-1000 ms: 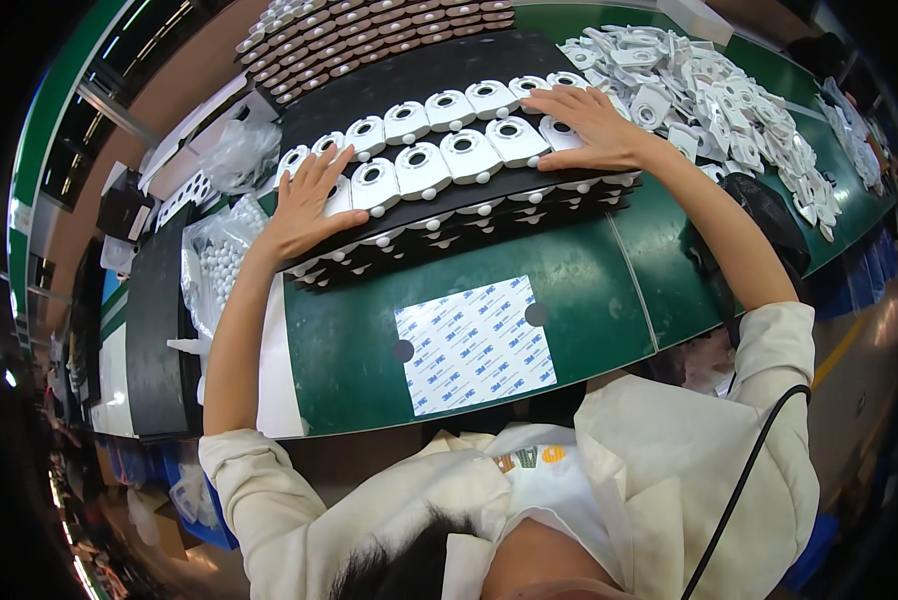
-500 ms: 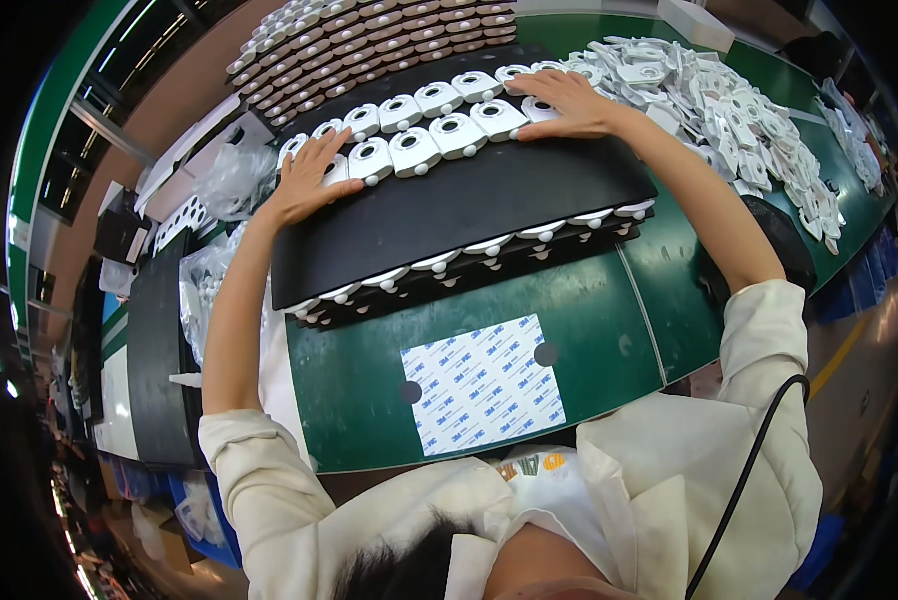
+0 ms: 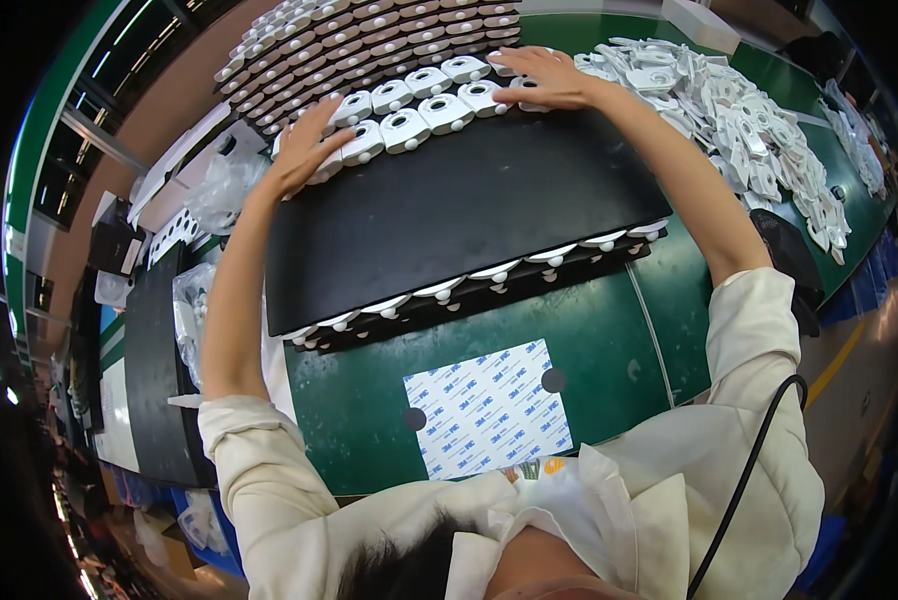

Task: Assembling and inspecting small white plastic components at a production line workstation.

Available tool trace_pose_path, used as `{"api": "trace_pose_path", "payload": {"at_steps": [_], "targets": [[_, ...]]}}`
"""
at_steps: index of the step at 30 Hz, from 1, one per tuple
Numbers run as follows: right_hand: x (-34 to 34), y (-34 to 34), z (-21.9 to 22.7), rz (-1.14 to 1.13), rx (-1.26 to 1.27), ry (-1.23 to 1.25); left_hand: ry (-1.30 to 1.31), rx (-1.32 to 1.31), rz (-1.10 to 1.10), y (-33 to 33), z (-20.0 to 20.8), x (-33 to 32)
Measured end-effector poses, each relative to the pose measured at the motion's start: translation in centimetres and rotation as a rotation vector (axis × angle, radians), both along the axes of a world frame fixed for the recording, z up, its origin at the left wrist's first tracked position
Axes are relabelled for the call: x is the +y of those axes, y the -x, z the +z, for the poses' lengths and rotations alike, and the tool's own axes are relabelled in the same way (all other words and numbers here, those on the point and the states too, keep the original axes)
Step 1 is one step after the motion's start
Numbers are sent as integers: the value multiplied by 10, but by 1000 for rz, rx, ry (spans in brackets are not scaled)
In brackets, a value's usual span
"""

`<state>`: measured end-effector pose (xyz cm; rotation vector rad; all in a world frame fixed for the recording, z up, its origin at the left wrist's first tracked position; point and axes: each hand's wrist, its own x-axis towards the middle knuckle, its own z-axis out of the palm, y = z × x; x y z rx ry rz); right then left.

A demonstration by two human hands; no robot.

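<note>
Our fingers [image 3: 341, 137] are parted, left hand [image 3: 302, 157] and right hand [image 3: 561, 85] at opposite ends of white, round-holed plates [image 3: 405, 130]; whether they grip, we cannot tell. The plates line a flat black board's [image 3: 469, 195] far side, above the green worktop [image 3: 344, 400].

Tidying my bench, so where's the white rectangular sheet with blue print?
In the head view, the sheet lies low near the middle, on the green tabletop, between the cream jacket and the flat black boards.
</note>
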<state>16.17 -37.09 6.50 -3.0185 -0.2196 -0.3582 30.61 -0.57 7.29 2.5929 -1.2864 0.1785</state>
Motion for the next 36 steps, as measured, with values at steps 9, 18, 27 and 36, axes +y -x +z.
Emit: {"api": "trace_pose_path", "payload": {"at_steps": [9, 18, 27, 36], "targets": [[54, -1, 16, -138, 54, -70, 13, -127, 11, 44, -10, -78], [-25, 52, -10, -172, -238, -323, 149, -188, -238, 83, -16, -46], [-25, 61, -7, -9, -271, -440, 200, -221, -245, 81, -16, -42], [-33, -3, -12, -274, -101, -149, 232, -136, -176, 54, -6, -155]]}}
